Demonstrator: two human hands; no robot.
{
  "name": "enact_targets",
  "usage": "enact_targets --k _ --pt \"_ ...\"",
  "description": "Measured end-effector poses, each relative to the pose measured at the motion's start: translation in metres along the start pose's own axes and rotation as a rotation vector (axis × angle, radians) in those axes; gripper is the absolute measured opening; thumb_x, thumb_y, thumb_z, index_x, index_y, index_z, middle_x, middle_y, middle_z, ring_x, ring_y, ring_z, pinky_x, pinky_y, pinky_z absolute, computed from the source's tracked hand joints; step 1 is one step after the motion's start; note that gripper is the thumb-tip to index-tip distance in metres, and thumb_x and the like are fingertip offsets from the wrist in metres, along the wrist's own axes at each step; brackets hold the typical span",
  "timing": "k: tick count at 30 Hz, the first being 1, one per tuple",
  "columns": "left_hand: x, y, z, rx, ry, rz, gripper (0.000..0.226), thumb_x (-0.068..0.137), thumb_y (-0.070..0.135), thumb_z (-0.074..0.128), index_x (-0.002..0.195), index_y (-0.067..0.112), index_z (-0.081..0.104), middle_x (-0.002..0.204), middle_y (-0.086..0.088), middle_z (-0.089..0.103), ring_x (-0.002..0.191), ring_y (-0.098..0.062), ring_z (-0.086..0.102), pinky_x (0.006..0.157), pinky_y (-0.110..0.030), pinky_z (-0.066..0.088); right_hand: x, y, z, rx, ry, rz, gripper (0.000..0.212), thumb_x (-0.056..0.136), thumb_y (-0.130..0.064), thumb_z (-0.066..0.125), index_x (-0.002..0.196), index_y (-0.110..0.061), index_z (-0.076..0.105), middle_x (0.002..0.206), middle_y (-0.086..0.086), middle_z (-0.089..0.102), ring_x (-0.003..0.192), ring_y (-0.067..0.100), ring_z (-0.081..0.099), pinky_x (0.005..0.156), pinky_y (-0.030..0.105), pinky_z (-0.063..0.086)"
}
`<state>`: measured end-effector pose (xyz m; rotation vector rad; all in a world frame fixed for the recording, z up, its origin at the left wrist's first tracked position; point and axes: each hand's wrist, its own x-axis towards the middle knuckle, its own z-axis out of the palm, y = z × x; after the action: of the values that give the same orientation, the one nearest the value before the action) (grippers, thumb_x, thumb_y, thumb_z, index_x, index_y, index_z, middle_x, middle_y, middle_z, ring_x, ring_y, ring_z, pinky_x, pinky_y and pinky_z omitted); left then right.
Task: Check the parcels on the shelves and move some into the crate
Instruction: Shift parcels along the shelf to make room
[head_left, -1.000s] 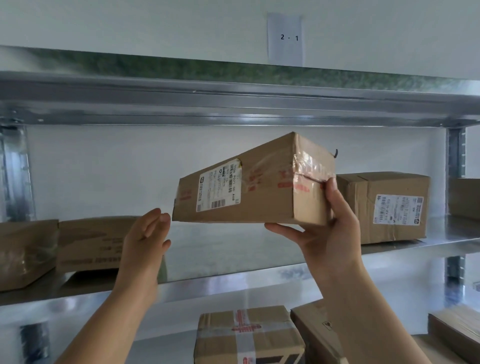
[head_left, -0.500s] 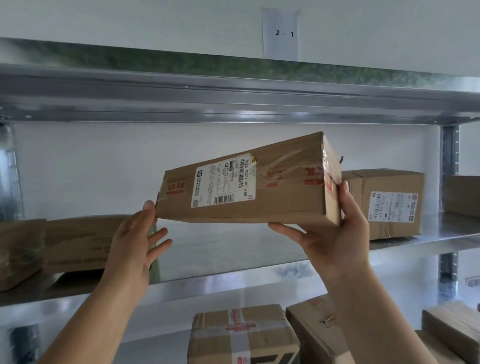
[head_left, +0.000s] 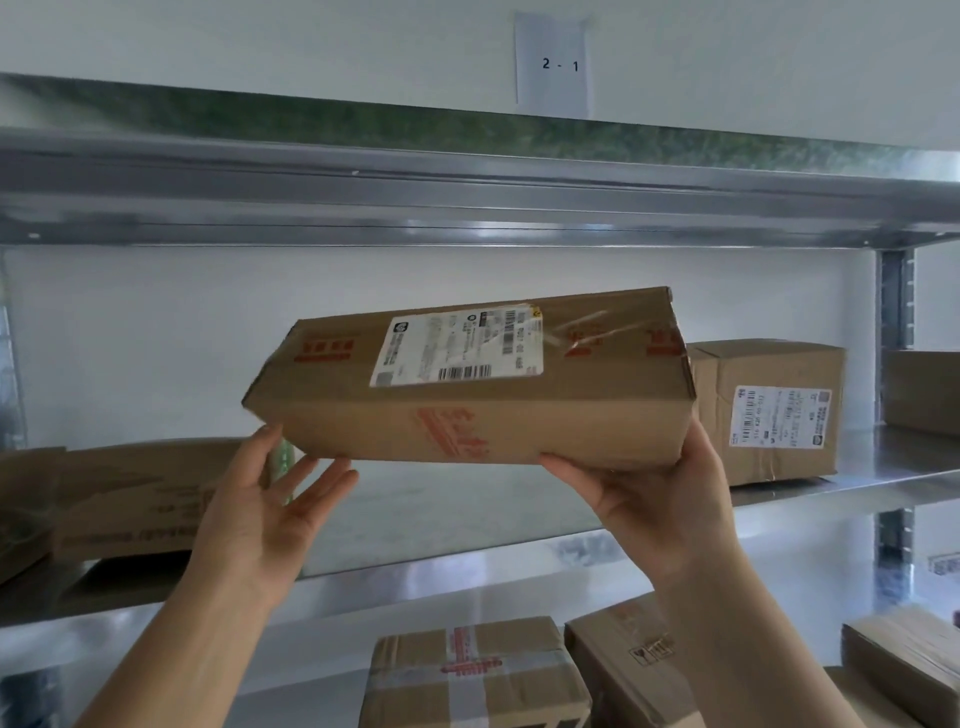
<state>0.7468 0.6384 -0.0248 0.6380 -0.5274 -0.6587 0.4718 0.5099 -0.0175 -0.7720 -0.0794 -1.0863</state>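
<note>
Right hand (head_left: 660, 499): we grip the right end of the long parcel (head_left: 467, 410), thumb under its lower front edge, the fingers hidden behind that end.
Left hand (head_left: 260, 514): spread wide, palm up, just under the parcel's left corner. Whether it touches, we cannot tell.
Long parcel: held in the air before the middle shelf (head_left: 467, 579). A second ago it pointed end-on. Now it has swung broadside, and its shipping label (head_left: 457, 351) faces us.
Meaning: we judge the check to be under way. The crate is out of view.
Lower parcels (head_left: 467, 675): near, beneath our arms, so we must draw back above them.
Shelf lip: below the parcel, apart.
Neighbours: the labelled box (head_left: 769, 410) stands just behind the parcel's right end, and the flat box (head_left: 130, 499) lies left. The bare shelf between them is open room.
Upper beam (head_left: 467, 208): well above the parcel.
</note>
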Motion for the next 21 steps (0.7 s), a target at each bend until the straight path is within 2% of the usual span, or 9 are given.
enact_targets --k 3,5,8,10,13,15,17,19,21 --pt "0.004 0.001 -0.004 0.022 -0.008 -0.023 0.042 0.087 0.046 0.070 0.124 0.025 0.064 0.136 -0.014 0.058 0.116 -0.042 0.064 0.086 -0.057 0.059 0.003 -0.002 -0.008 -0.018 0.036 -0.001 0.048 0.108 -0.045 0.041 0.113 -0.016 0.079 0.126 0.021 0.070 0.114 0.046 0.067 0.084 0.065 0.057" --pt "0.007 0.002 -0.004 0.016 -0.006 -0.022 0.059 0.084 0.061 0.067 0.131 0.025 0.064 0.135 -0.013 0.061 0.118 -0.043 0.063 0.093 -0.061 0.054 0.005 -0.004 -0.013 -0.020 0.031 0.006 0.046 0.109 -0.039 0.039 0.122 -0.013 0.075 0.127 0.022 0.069 0.116 0.046 0.066 0.087 0.068 0.054" --pt "0.008 0.004 0.003 0.040 -0.068 -0.012 0.075 0.078 0.075 0.065 0.137 0.029 0.059 0.133 -0.009 0.066 0.115 -0.043 0.066 0.093 -0.065 0.051 0.006 -0.007 -0.017 -0.045 0.031 0.026 0.045 0.109 -0.038 0.039 0.128 -0.012 0.071 0.128 0.022 0.069 0.117 0.046 0.066 0.088 0.066 0.054" --pt "0.008 0.003 0.008 0.036 -0.062 0.008 0.071 0.079 0.068 0.070 0.137 0.030 0.059 0.134 -0.008 0.065 0.114 -0.041 0.067 0.089 -0.065 0.053 0.009 -0.008 -0.019 -0.059 0.031 0.029 0.045 0.109 -0.038 0.039 0.131 -0.013 0.068 0.128 0.021 0.069 0.118 0.046 0.065 0.090 0.065 0.054" --pt "0.008 0.000 0.011 -0.022 0.000 0.061 0.049 0.085 0.048 0.075 0.129 0.029 0.065 0.133 -0.008 0.065 0.120 -0.033 0.065 0.083 -0.064 0.057 0.014 -0.010 -0.024 -0.090 0.102 0.050 0.042 0.110 -0.036 0.040 0.134 -0.015 0.066 0.131 0.020 0.068 0.121 0.045 0.064 0.087 0.061 0.056" --pt "0.007 -0.002 0.015 -0.029 0.030 0.097 0.039 0.087 0.043 0.073 0.123 0.029 0.067 0.130 -0.005 0.067 0.121 -0.028 0.064 0.080 -0.061 0.059 0.017 -0.010 -0.026 -0.150 0.223 0.037 0.037 0.109 -0.032 0.046 0.131 -0.014 0.068 0.130 0.021 0.068 0.116 0.044 0.067 0.080 0.057 0.060" --pt "0.004 -0.004 0.019 -0.029 0.057 0.134 0.033 0.089 0.041 0.072 0.119 0.029 0.068 0.125 -0.002 0.069 0.120 -0.022 0.064 0.080 -0.059 0.060 0.016 -0.010 -0.027 -0.226 0.350 -0.002 0.038 0.105 -0.039 0.052 0.131 -0.015 0.067 0.128 0.020 0.068 0.112 0.041 0.069 0.077 0.055 0.061" --pt "0.003 -0.007 0.020 -0.021 0.066 0.168 0.035 0.090 0.039 0.071 0.123 0.027 0.066 0.124 -0.001 0.070 0.119 -0.018 0.065 0.081 -0.058 0.060 0.013 -0.009 -0.025 -0.319 0.426 -0.041 0.048 0.101 -0.052 0.053 0.137 -0.022 0.062 0.134 0.013 0.065 0.119 0.036 0.065 0.086 0.054 0.059" --pt "0.002 -0.011 0.021 -0.012 0.055 0.195 0.048 0.090 0.038 0.071 0.135 0.024 0.059 0.128 -0.002 0.068 0.117 -0.018 0.066 0.083 -0.056 0.060 0.011 -0.008 -0.021 -0.415 0.470 -0.079 0.051 0.098 -0.057 0.054 0.141 -0.029 0.059 0.140 0.003 0.061 0.130 0.029 0.057 0.099 0.053 0.053"
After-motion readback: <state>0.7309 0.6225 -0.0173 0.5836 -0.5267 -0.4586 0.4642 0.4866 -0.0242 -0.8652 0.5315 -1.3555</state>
